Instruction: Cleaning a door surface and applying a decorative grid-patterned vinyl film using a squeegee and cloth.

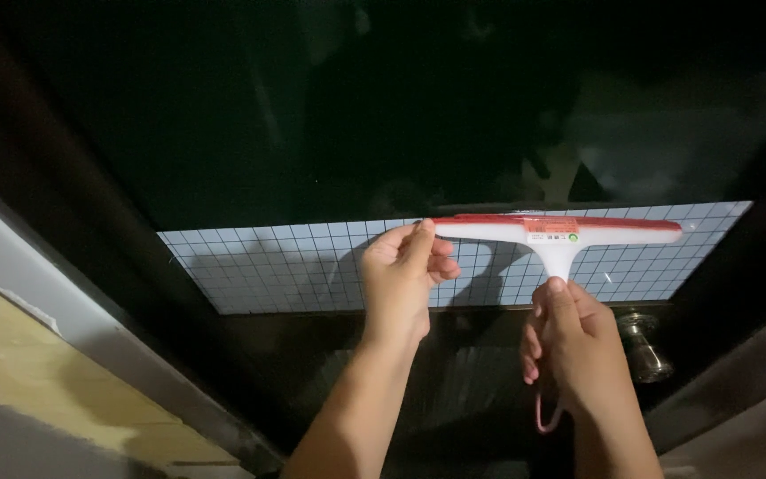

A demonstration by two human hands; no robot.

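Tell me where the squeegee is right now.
In the head view, the squeegee lies right of centre along the top edge of the gridded sheet, left hand at its blade end, right hand on its handle.

dark glass door [356, 106], metal knob [644, 348], yellowish wall [37, 372].

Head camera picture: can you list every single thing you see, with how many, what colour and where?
squeegee: one, white with a red blade strip, held flat against the dark pane at centre right
grid sheet: one, pale with thin dark lines, stuck across the pane behind the squeegee
dark pane: one, black and glossy, fills the upper view
door knob: one, metal, lower right
frame: one, grey and dark, slanting at left
left hand: one, pinching the blade's left end
right hand: one, gripping the handle
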